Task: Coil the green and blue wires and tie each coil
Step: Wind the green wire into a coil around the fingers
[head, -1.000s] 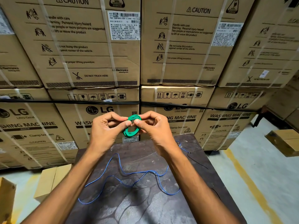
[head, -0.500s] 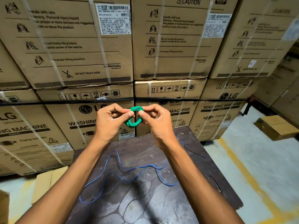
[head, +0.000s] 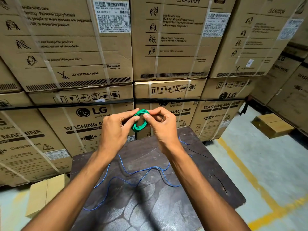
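Green wire coil [head: 139,121] | staying pinched by left hand [head: 116,129], right hand [head: 162,124] | tying underway | blue wire [head: 133,174] lying loose on counter [head: 208,189]

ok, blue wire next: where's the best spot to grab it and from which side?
Probably the loose end near the table's front-left, coming down from above. The blue wire lies flat in open wavy loops, and that end sits clear of both forearms. Both hands, left hand and right hand, are pinching the green coil, so one must let go first.
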`<control>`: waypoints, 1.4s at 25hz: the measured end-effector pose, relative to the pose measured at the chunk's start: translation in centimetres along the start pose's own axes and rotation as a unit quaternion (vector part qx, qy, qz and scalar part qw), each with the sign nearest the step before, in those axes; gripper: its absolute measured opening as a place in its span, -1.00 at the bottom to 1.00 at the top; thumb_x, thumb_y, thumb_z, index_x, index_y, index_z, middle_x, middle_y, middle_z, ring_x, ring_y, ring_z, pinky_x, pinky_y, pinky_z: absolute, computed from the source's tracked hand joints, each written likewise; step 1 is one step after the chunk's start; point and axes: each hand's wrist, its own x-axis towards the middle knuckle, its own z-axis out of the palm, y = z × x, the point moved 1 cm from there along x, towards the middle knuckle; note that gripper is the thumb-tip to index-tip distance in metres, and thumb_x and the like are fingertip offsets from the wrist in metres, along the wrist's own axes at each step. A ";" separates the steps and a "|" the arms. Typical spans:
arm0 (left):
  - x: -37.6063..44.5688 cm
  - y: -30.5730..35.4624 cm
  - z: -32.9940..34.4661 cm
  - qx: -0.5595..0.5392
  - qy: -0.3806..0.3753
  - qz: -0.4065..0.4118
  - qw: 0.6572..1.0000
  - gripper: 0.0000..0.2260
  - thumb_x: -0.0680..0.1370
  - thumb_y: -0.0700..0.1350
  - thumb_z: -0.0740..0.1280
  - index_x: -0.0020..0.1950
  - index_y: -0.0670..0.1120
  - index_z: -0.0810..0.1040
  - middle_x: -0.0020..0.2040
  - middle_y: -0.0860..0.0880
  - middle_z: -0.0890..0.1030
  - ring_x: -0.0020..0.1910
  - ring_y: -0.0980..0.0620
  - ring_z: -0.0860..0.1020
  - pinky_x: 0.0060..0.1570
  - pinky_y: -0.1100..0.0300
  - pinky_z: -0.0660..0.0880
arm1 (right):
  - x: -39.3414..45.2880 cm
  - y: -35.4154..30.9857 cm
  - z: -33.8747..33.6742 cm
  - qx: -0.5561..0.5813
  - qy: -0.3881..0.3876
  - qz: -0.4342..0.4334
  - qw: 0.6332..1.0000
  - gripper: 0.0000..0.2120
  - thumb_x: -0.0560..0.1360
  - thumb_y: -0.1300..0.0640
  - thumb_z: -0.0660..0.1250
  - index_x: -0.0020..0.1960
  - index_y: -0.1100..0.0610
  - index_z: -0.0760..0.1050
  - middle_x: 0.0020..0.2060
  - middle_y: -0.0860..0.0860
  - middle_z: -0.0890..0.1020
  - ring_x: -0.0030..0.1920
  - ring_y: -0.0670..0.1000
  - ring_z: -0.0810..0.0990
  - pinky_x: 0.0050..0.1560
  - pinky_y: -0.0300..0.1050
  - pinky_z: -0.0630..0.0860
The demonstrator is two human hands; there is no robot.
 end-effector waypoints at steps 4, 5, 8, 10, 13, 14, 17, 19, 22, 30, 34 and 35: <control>-0.9 -0.3 -0.6 0.119 -0.025 0.062 0.991 -0.71 0.62 -0.03 0.38 0.33 -0.02 0.63 0.01 -0.12 0.75 -0.25 -0.03 0.69 -0.21 0.05 0.61 | -0.5 -0.1 0.4 -0.008 -0.008 0.007 1.000 -0.88 0.50 0.41 0.47 -0.08 0.23 0.61 -0.08 0.23 0.73 -0.07 0.01 0.69 0.02 -0.02 0.62; -1.0 -0.5 -0.6 0.127 -0.028 0.063 0.990 -0.70 0.63 -0.03 0.36 0.36 0.00 0.61 -0.10 -0.16 0.74 -0.33 -0.07 0.61 -0.28 0.01 0.56 | -0.6 -0.2 0.5 -0.009 -0.009 0.007 1.000 -0.87 0.49 0.41 0.47 -0.08 0.22 0.61 -0.08 0.22 0.73 -0.07 0.01 0.69 0.02 -0.01 0.62; -0.9 -1.0 -0.9 0.047 -0.037 0.007 0.998 -0.73 0.65 -0.05 0.33 0.35 0.02 0.62 -0.10 -0.08 0.73 -0.16 -0.02 0.65 -0.16 0.00 0.56 | -0.8 -0.3 1.1 -0.011 -0.012 0.001 1.000 -0.86 0.49 0.42 0.47 -0.09 0.21 0.62 -0.11 0.19 0.73 -0.07 0.02 0.69 0.03 -0.03 0.63; -0.3 -1.1 -1.5 0.030 -0.071 -0.028 0.997 -0.72 0.63 0.05 0.30 0.28 0.06 0.66 0.09 0.03 0.75 0.08 0.08 0.69 0.04 0.07 0.62 | -0.9 -0.2 1.2 -0.017 -0.010 -0.002 1.000 -0.86 0.48 0.43 0.47 -0.09 0.22 0.62 -0.10 0.22 0.73 -0.07 0.03 0.69 0.01 -0.06 0.63; 0.5 -1.3 -2.6 0.159 -0.166 -0.031 0.973 -0.64 0.59 0.28 0.13 0.21 0.24 0.64 -0.03 0.09 0.75 0.00 0.04 0.69 -0.01 -0.02 0.61 | -1.1 -0.1 1.3 -0.027 -0.015 0.000 1.000 -0.91 0.48 0.43 0.47 -0.06 0.29 0.62 -0.07 0.27 0.73 -0.08 0.02 0.70 -0.01 -0.09 0.64; 0.7 -1.5 -2.9 0.179 -0.192 -0.029 0.964 -0.61 0.59 0.31 0.08 0.17 0.25 0.63 -0.07 0.09 0.73 -0.04 0.04 0.67 -0.03 -0.04 0.59 | -1.3 0.0 1.3 -0.029 -0.018 0.002 0.999 -0.91 0.49 0.43 0.47 -0.06 0.30 0.62 -0.07 0.27 0.73 -0.08 0.02 0.70 -0.01 -0.08 0.64; 0.8 -2.1 -3.2 0.084 -0.259 -0.032 0.962 -0.59 0.60 0.28 0.08 -0.04 0.06 0.61 -0.13 0.01 0.63 -0.11 0.01 0.59 -0.01 -0.11 0.53 | -1.5 0.2 1.3 -0.024 -0.025 0.008 0.999 -0.87 0.48 0.43 0.47 -0.09 0.24 0.62 -0.07 0.25 0.74 -0.06 0.04 0.70 0.05 -0.02 0.63; 0.5 -1.9 -3.1 -0.021 -0.296 -0.059 0.953 -0.60 0.66 0.16 0.11 -0.06 -0.09 0.59 -0.17 -0.06 0.57 -0.16 0.06 0.50 -0.03 0.01 0.44 | -1.7 0.3 1.3 -0.024 -0.032 0.006 0.999 -0.82 0.48 0.43 0.47 -0.13 0.17 0.62 -0.11 0.18 0.74 -0.07 0.04 0.69 0.06 0.00 0.62; -0.2 -1.2 -2.5 -0.146 -0.297 -0.128 0.935 -0.61 0.74 -0.04 0.09 0.06 -0.34 0.53 -0.06 -0.07 0.54 -0.09 0.14 0.45 -0.03 0.19 0.39 | -1.7 0.3 1.2 -0.029 -0.033 0.000 0.999 -0.81 0.48 0.42 0.48 -0.13 0.16 0.62 -0.14 0.13 0.73 -0.08 0.02 0.69 0.05 0.00 0.61; -1.2 0.3 -1.0 -0.308 -0.196 -0.248 0.898 -0.75 0.73 -0.09 0.09 0.24 -0.10 0.52 -0.26 0.20 0.53 -0.25 0.24 0.41 -0.28 0.24 0.27 | -1.3 -0.5 0.8 -0.019 -0.048 -0.020 0.998 -0.90 0.50 0.37 0.49 -0.04 0.21 0.68 -0.07 0.20 0.75 -0.06 0.00 0.70 0.02 -0.07 0.63; -1.2 0.2 -0.2 -0.311 -0.176 -0.247 0.901 -0.73 0.72 -0.11 0.09 0.15 -0.05 0.59 -0.16 0.19 0.63 -0.26 0.29 0.49 -0.29 0.28 0.34 | -0.8 -0.4 0.2 -0.025 -0.057 0.002 0.998 -0.92 0.59 0.32 0.41 0.05 0.31 0.65 -0.03 0.22 0.74 -0.08 -0.03 0.68 -0.12 -0.21 0.60; -1.0 0.1 -0.1 -0.307 -0.177 -0.245 0.903 -0.69 0.73 -0.09 0.08 0.11 0.00 0.63 -0.13 0.18 0.64 -0.24 0.26 0.46 -0.26 0.21 0.28 | -0.6 -0.3 -0.1 -0.029 -0.054 0.007 0.998 -0.91 0.61 0.31 0.38 0.06 0.30 0.65 -0.04 0.21 0.73 -0.09 -0.03 0.67 -0.13 -0.22 0.61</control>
